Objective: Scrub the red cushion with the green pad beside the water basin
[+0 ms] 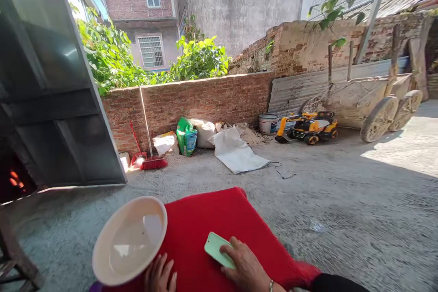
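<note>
A red cloth point(205, 210) covers the surface in front of me. My right hand point(247, 262) has its fingers around a flat, pale green oblong piece point(216, 247) with rounded corners and a small hole at one end; its underside is hidden. It lies against the cloth. At the lower left, my left hand point(160, 275) rests with fingers stretched out and slightly apart, close by the basin's rim. The cream-coloured basin point(102, 246) holds clear water and stands on the left part of the cloth. I cannot tell whether the left fingers touch it.
Beyond the concrete floor point(308, 191), a white sack point(239, 153), a green bag point(186, 137) and a red broom point(153, 163) lie along the brick wall point(205, 100). A toy excavator point(310, 127) and a wooden cart point(352, 105) stand right. A metal door point(68, 100) is left.
</note>
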Motion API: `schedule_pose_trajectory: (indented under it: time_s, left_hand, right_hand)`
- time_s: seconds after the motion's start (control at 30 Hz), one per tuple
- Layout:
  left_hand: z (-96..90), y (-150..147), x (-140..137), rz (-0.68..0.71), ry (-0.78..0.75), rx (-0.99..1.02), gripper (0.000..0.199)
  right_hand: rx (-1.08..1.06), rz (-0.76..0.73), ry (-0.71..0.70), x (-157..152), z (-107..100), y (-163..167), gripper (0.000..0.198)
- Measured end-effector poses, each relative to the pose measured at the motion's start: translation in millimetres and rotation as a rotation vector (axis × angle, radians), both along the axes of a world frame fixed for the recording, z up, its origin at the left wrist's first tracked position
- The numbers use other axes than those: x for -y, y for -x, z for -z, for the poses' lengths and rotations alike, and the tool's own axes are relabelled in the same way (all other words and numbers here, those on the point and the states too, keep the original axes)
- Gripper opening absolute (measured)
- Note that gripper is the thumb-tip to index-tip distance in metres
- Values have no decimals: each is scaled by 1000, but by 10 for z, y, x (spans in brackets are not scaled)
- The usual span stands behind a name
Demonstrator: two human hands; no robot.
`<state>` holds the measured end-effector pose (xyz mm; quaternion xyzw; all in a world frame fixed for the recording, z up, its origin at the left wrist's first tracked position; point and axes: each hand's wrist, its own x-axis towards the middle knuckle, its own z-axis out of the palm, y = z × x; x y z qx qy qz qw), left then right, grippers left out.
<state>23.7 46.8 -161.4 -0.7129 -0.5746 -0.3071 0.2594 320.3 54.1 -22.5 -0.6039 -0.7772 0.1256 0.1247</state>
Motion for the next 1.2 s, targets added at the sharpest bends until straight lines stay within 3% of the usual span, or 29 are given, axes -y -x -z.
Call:
schedule_pose_trajectory:
  time_s: [0.1, 0.27, 0.33, 0.4, 0.57, 0.67, 0.77, 0.9, 1.0, 1.1, 1.2]
  left_hand:
    - [-39, 87, 75, 37, -1, -30, 27]
    - [-90, 150, 183, 23, 60, -47, 29]
    - [-97, 177, 198, 22, 69, -47, 29]
    - [-99, 209, 201, 29, 81, -44, 28]
    - [-104, 265, 190, 54, 89, -45, 29]
    - [-102, 285, 164, 67, 55, -74, 29]
    - [-96, 327, 111, 96, -7, -125, 29]
    - [-98, 381, 43, 171, -84, -200, 25]
    - [-91, 373, 31, 144, -91, -203, 26]
    - [-45, 380, 22, 114, -90, -189, 28]
    - [28, 467, -19, 139, -85, -218, 27]
  right_hand:
    - [37, 55, 1, -28, -122, -240, 35]
    - [66, 451, -38, -91, -249, -1098, 33]
    - [67, 568, -120, -94, -238, -1245, 35]
    - [8, 566, -207, -79, -178, -1168, 35]
    - [-124, 203, -316, 30, 106, -403, 26]
    - [-60, 109, -330, 64, 244, -141, 26]
    - [-20, 177, -310, 25, 274, -318, 23]
    - [69, 482, -254, -43, 140, -942, 25]
    - [113, 654, -231, -59, 31, -1254, 31]
    - [48, 614, -259, -73, 45, -1184, 32]
    - [-49, 451, -272, -94, 151, -780, 26]
